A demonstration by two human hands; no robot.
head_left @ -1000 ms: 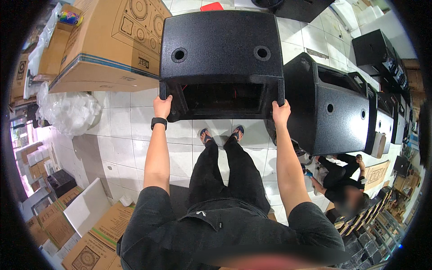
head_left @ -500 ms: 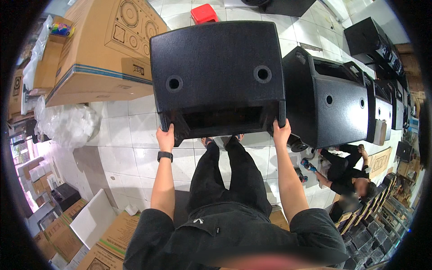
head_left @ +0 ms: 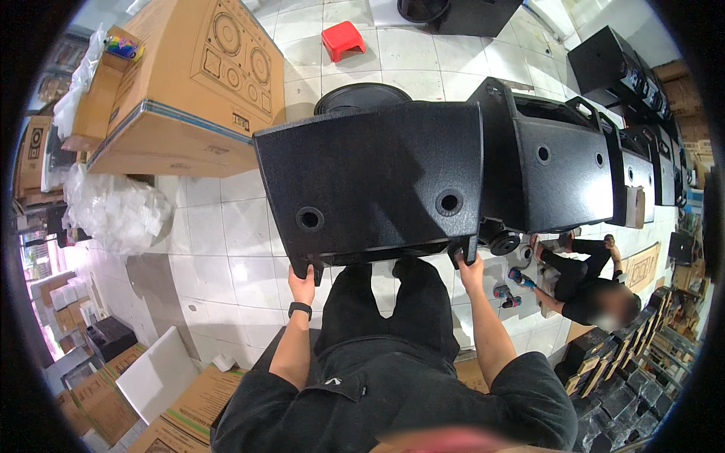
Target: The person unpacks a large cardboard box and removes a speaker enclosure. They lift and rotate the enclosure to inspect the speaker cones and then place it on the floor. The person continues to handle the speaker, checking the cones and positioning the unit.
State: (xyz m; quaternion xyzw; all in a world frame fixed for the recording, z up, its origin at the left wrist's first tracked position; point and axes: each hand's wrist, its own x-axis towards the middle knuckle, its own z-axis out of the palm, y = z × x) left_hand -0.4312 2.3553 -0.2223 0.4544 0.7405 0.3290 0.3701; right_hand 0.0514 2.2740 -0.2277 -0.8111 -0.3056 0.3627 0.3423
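A large black speaker cabinet [head_left: 370, 174] fills the middle of the view, its side with two round sockets facing up. My left hand [head_left: 301, 283] grips its near left corner, thumb on top. At the near right corner my right hand [head_left: 469, 266] grips it the same way. Part of the cabinet's near recess shows between my hands; its underside is hidden. Past its far edge lies a round black speaker driver [head_left: 361, 98], partly covered by the cabinet. Similar black cabinets [head_left: 563, 162] stand in a row to the right.
A tall cardboard box [head_left: 189, 90] stands at the far left beside crumpled clear plastic [head_left: 113, 208]. A red stool [head_left: 343, 39] sits on the white tiles farther off. Another person [head_left: 596, 302] sits low at the right near power drills [head_left: 507, 294]. More boxes [head_left: 185, 400] stand near left.
The cabinet has come nearer to me and tilted, with both hands still gripping it. The round driver beyond it has come into view.
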